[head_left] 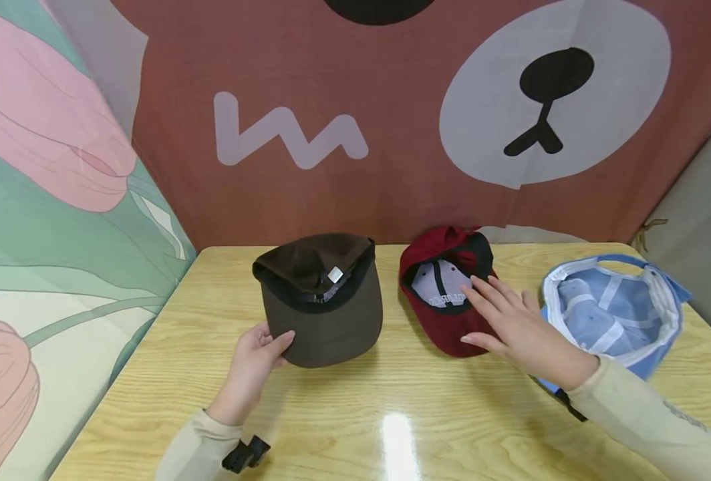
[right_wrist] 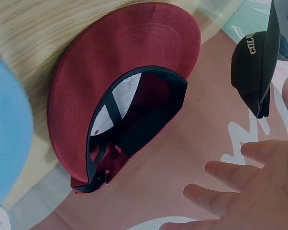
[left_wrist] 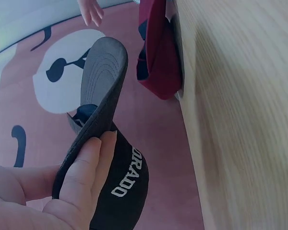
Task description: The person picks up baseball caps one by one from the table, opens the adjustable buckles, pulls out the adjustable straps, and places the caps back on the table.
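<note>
Head cam: L fingers [head_left: 280,343] tight on brn cap [head_left: 331,337], R fingers [head_left: 490,292] splayed nr red cap [head_left: 436,329].

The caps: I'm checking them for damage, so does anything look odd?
No damage or spill stands out. The brown cap tilts, but the left hand holds it; the red cap and blue cap show their insides.

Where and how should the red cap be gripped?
Probably pinch the red cap by the near edge of its brim, coming from the person's side with the right hand, thumb above. In the head view its opening faces the camera and that thin, broad edge points toward the person. The left hand holds the brown cap that way.
</note>
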A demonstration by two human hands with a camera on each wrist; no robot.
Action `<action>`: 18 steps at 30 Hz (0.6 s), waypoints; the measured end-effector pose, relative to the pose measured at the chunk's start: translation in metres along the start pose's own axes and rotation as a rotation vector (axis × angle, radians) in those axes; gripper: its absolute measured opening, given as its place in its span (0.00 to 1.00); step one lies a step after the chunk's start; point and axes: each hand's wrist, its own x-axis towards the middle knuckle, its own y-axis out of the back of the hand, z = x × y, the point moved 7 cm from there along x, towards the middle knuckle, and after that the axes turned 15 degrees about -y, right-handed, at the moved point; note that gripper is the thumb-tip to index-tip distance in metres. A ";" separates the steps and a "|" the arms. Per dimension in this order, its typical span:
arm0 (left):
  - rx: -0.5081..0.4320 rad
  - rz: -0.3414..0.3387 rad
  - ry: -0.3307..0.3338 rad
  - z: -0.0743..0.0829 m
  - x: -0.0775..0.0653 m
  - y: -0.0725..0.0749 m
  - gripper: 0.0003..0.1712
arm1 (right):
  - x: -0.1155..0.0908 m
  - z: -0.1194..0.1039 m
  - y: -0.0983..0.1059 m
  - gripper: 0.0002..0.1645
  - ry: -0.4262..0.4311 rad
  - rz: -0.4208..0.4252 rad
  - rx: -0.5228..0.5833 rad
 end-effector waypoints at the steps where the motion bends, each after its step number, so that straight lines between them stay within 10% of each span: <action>1: -0.004 0.001 -0.003 0.001 -0.001 -0.001 0.13 | 0.000 -0.001 0.000 0.43 0.003 0.003 0.001; 18: -0.065 -0.006 -0.017 0.009 -0.007 -0.014 0.12 | 0.007 -0.018 0.001 0.40 0.073 0.075 0.014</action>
